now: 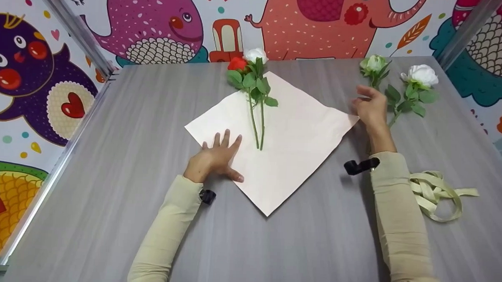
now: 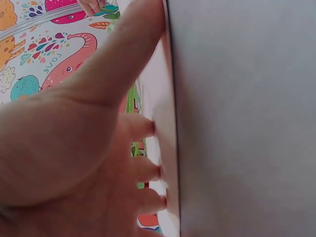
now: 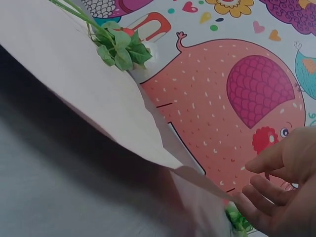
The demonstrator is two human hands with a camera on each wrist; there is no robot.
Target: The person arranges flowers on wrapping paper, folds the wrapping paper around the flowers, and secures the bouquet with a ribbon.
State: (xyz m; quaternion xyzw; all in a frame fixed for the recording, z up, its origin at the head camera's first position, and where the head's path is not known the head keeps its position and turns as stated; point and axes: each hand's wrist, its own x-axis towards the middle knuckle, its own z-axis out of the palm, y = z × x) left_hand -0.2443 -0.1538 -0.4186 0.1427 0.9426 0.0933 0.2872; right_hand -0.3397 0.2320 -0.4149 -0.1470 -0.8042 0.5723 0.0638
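A sheet of pale pink paper lies cornerwise on the table. On it rest a red rose and a white rose, stems side by side. My left hand is spread over the paper's lower-left edge, its fingertips on the sheet in the left wrist view. At the right corner is my right hand, fingers loosely bent, thumb apart; nothing shows pinched in the right wrist view. The raised paper corner reaches its lower fingers. Beyond that hand lies a pale green rose, its lower stem hidden.
Another white rose lies at the far right of the table. A loose coil of pale yellow-green ribbon sits beside my right forearm. Cartoon-printed panels stand along the back and sides.
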